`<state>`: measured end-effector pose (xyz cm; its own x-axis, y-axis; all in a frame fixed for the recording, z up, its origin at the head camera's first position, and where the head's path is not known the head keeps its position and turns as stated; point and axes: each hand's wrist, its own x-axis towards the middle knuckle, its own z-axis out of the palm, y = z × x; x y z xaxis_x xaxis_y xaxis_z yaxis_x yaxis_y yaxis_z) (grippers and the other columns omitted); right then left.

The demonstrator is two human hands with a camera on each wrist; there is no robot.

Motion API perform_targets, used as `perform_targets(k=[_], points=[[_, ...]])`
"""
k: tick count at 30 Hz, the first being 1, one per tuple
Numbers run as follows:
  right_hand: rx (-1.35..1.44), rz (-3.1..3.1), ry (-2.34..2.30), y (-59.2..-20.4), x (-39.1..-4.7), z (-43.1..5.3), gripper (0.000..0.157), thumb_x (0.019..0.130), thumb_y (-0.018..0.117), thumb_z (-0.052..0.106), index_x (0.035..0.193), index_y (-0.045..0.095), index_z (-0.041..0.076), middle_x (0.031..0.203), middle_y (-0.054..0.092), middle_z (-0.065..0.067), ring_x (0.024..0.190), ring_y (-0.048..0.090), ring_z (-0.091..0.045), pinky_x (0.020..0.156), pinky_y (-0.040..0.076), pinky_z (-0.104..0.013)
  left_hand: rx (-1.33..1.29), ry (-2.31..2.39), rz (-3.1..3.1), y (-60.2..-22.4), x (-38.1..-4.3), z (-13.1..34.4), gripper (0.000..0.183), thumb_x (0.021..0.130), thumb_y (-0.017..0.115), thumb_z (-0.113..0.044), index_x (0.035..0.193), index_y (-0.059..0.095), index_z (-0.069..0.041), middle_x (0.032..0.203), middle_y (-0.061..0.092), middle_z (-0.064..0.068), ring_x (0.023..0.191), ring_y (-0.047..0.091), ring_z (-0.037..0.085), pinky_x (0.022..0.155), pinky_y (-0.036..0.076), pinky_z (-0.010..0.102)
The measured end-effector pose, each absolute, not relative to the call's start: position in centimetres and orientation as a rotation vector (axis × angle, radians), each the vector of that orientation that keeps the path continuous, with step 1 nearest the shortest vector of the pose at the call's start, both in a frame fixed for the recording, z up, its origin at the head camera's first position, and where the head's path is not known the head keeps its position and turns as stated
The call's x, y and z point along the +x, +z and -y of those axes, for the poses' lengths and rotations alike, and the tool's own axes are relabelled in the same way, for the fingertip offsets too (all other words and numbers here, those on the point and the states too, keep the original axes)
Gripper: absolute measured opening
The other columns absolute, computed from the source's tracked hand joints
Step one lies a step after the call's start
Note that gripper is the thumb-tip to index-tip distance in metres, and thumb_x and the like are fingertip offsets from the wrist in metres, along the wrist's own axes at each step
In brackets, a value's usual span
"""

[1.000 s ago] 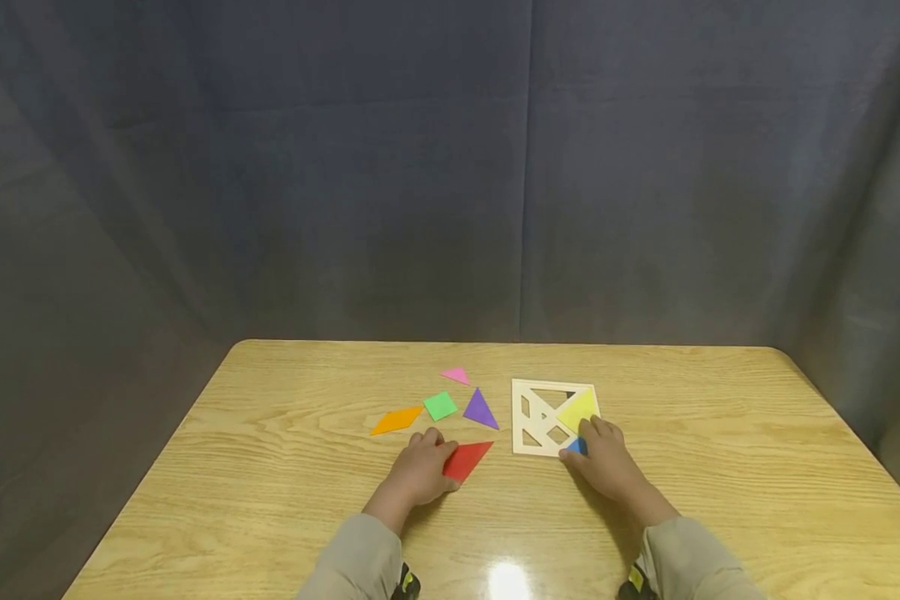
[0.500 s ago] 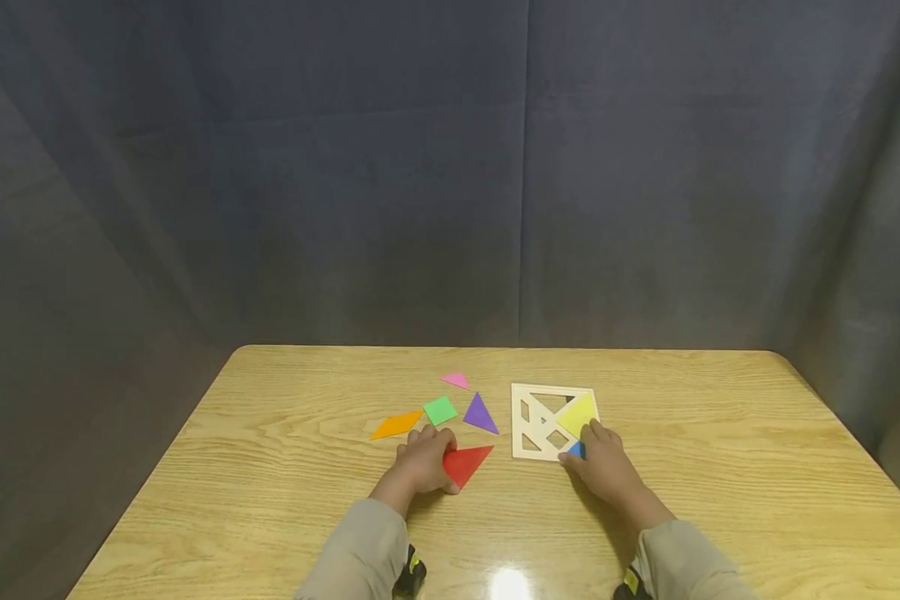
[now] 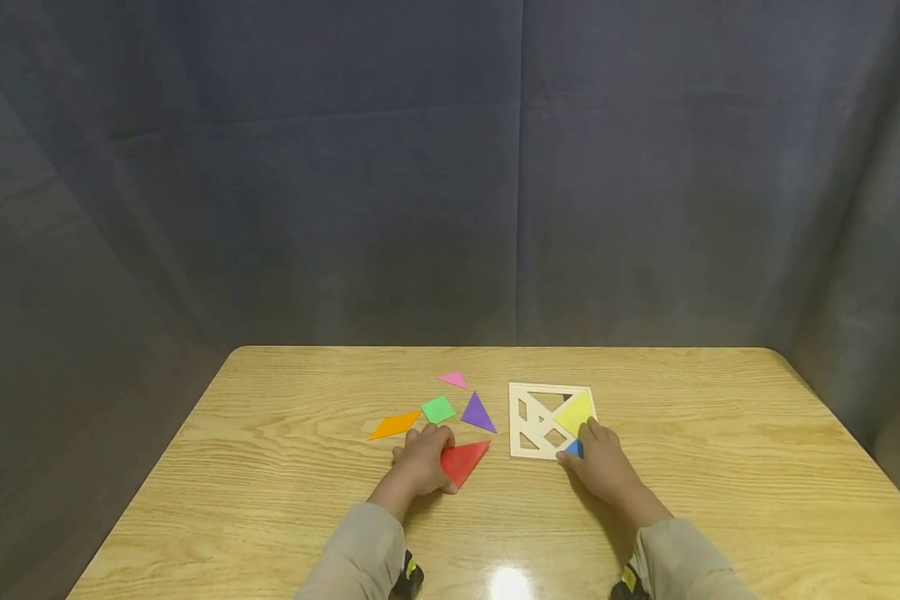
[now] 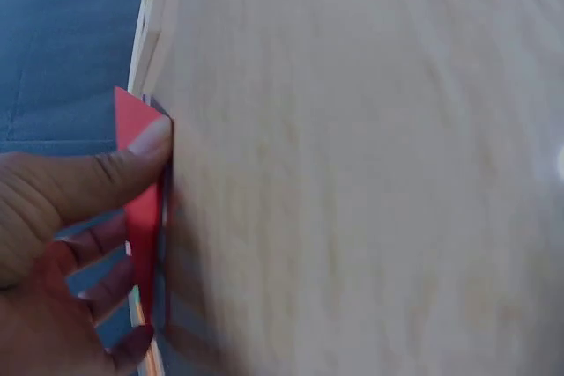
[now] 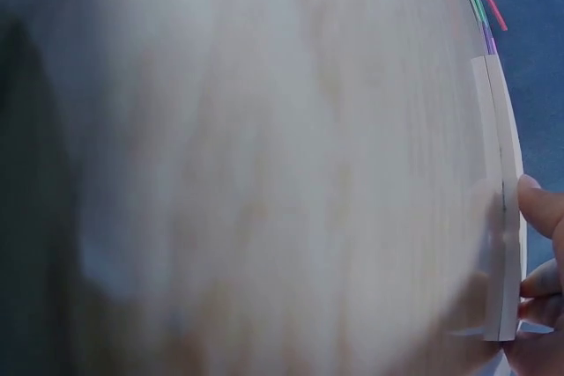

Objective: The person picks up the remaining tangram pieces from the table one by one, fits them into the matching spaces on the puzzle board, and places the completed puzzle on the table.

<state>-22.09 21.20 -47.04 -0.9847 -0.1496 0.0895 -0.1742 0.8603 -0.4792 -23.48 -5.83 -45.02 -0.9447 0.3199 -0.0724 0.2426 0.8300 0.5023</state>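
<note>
Hands on a red triangle [image 3: 467,460] and a cut-out board [image 3: 542,452], on a wooden surface [image 3: 270,483].
Left hand [image 3: 422,460] pinches the triangle, left of the board; right hand [image 3: 606,458] grips the board's near right corner, beside yellow [image 3: 573,413] and blue pieces [image 3: 576,448]. Orange [image 3: 394,426], green [image 3: 438,410], purple [image 3: 477,414] pieces lie nearby.

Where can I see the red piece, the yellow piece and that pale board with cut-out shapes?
Red piece [image 3: 464,462]: head view, middle of the face left visible by the hand.
Yellow piece [image 3: 574,412]: head view, middle of its visible face.
Pale board [image 3: 536,406]: head view, bare surface between the cut-outs.
</note>
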Motion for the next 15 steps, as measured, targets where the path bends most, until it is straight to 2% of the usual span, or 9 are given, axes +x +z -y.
perform_targets(k=[2, 7, 15], points=[[0.260, 2.980, 0.779, -47.1, -22.1, -21.2, 0.075, 0.084, 0.045, 0.048, 0.116, 0.036, -0.020, 0.123, 0.026, -0.039, 0.111, 0.022, -0.054, 0.090, 0.022, -0.057, 0.479, 0.786, -2.862, -45.2, -23.5, 6.0, 0.050, 0.051, 0.082, -0.015, 0.088, 0.049, -0.014, 0.089, 0.043, -0.002, 0.083, 0.037, 0.022, 0.065, 0.029, 0.042], [0.243, 3.009, 0.760, -46.6, -22.0, -21.1, 0.064, 0.084, 0.052, 0.034, 0.116, 0.037, -0.019, 0.125, 0.024, -0.038, 0.112, 0.022, -0.053, 0.090, 0.023, -0.057, 0.630, 0.875, -2.853, -45.7, -23.5, 6.6, 0.048, 0.055, 0.080, -0.014, 0.091, 0.050, -0.012, 0.090, 0.045, -0.001, 0.084, 0.043, 0.020, 0.069, 0.032, 0.041], [0.224, 3.047, 0.718, -46.5, -22.0, -21.1, 0.060, 0.084, 0.054, 0.029, 0.117, 0.037, -0.019, 0.126, 0.024, -0.038, 0.114, 0.021, -0.052, 0.091, 0.023, -0.055, 0.747, 0.931, -2.813, -45.8, -23.5, 6.9, 0.046, 0.058, 0.078, -0.012, 0.093, 0.050, -0.009, 0.088, 0.046, 0.003, 0.080, 0.046, 0.019, 0.071, 0.039, 0.031]])
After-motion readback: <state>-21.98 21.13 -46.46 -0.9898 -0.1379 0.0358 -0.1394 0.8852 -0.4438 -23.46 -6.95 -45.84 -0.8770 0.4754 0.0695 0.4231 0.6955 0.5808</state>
